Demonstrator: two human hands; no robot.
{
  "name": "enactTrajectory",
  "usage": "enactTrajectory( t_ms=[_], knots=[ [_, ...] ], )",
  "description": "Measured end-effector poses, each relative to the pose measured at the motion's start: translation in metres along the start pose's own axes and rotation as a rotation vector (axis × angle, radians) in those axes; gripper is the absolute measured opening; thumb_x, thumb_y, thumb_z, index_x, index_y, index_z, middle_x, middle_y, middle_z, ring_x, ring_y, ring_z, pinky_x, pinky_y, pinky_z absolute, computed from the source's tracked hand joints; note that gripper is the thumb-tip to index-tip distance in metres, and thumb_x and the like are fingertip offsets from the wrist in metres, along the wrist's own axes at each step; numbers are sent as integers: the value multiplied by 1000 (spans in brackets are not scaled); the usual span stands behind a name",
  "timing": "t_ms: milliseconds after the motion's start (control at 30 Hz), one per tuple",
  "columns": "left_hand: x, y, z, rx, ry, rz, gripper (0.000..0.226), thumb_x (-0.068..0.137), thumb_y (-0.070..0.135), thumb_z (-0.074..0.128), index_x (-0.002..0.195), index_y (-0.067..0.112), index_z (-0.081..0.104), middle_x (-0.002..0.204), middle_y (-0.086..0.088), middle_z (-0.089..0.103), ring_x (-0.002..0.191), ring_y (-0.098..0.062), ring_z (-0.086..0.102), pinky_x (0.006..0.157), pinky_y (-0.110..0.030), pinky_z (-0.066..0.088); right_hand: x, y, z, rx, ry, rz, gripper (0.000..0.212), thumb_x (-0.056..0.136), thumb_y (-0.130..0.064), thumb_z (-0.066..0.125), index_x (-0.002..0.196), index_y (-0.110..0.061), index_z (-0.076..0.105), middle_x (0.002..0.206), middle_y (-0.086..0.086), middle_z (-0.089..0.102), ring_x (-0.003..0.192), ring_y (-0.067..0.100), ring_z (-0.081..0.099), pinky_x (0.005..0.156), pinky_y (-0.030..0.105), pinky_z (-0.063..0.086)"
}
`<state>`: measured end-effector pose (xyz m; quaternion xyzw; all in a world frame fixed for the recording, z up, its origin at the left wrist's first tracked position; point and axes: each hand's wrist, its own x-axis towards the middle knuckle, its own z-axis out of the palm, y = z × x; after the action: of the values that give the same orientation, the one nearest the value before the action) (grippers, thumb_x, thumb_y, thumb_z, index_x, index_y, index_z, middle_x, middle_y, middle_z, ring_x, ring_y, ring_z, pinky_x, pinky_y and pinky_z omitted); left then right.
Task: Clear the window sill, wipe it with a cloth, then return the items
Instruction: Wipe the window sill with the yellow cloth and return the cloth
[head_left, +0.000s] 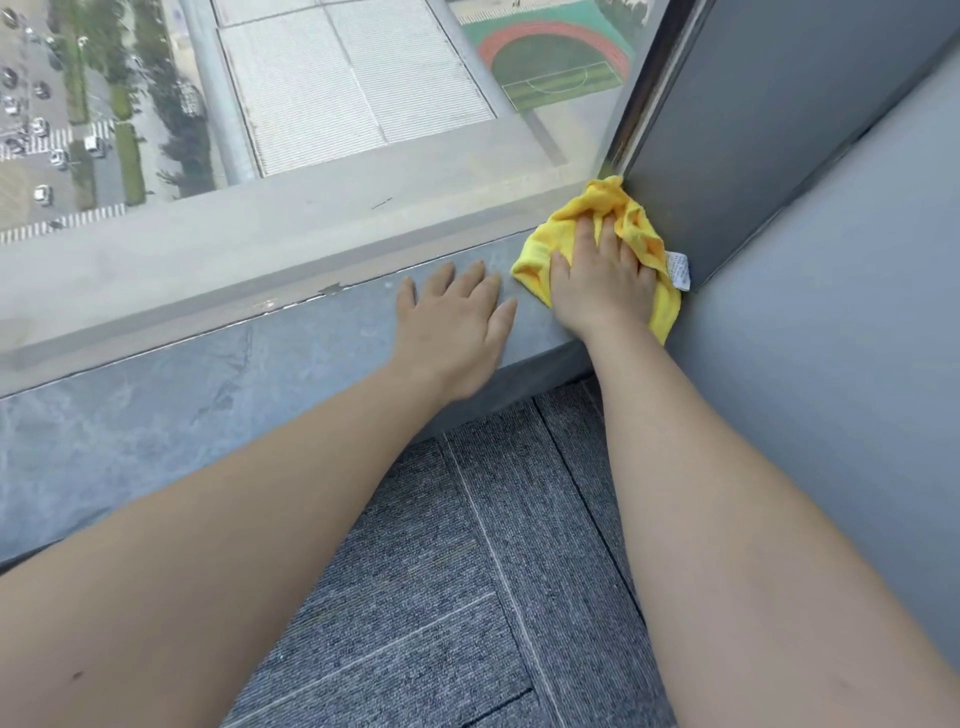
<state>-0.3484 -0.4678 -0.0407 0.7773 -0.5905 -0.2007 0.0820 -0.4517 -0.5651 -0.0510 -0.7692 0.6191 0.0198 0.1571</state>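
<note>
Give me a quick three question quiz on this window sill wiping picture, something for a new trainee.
1. True or false: the left hand holds the cloth.
2. Where on the sill does the cloth lie? A: at the left end. B: in the corner against the wall. C: in the middle.
3. Fill the gap: the right hand presses down on a cloth of the colour ____.

Key: 1 false, it rests flat on the bare sill; 2 B; 3 yellow.

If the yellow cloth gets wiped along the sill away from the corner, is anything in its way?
Yes. The left hand lies flat on the window sill right beside the yellow cloth, which the right hand presses into the corner. Beyond that hand the visible sill shows nothing else.
</note>
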Motion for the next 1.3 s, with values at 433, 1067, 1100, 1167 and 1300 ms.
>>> enactTrajectory(
  t_ms=[433, 1067, 1100, 1167, 1300],
  knots=[
    [-14, -4, -21, -528, -2, -90, 37, 94, 30, 35, 115, 8, 54, 124, -16, 58, 120, -28, 47, 94, -31, 32, -50, -21, 19, 19, 18, -189, 52, 98, -34, 25, 148, -24, 13, 160, -1, 9, 147, 21, 3, 118, 40, 3],
    [-101, -50, -57, -936, -30, -427, 19, 91, 22, 43, 74, 21, 52, 104, -12, 57, 108, -31, 56, 100, -43, 44, -174, -53, 33, 1184, 139, 115, 21, 80, -8, 65, 92, -14, 50, 84, -6, 54, 80, 10, 53, 67, 18, 41],
    [-107, -54, -64, -962, -39, -424, 16, 92, 24, 42, 80, 20, 53, 104, -11, 59, 110, -31, 56, 102, -45, 43, -177, -57, 33, 1239, 113, 159, 27, 79, -10, 68, 96, -13, 47, 92, 0, 54, 86, 13, 52, 66, 15, 41],
    [-120, -62, -81, -1019, -54, -409, 18, 92, 25, 42, 80, 19, 54, 89, -5, 60, 96, -26, 58, 94, -38, 45, -185, -68, 27, 1390, 19, 218, 34, 79, -11, 69, 104, -11, 45, 103, 5, 52, 96, 18, 51, 65, 14, 44],
    [-144, -80, -123, -1119, -69, -394, 18, 91, 29, 46, 82, 16, 54, 84, -3, 58, 77, -17, 56, 75, -33, 45, -201, -92, 4, 1593, -439, 257, 24, 88, -28, 56, 104, -10, 54, 104, 4, 60, 105, 19, 60, 91, 37, 51]
  ],
)
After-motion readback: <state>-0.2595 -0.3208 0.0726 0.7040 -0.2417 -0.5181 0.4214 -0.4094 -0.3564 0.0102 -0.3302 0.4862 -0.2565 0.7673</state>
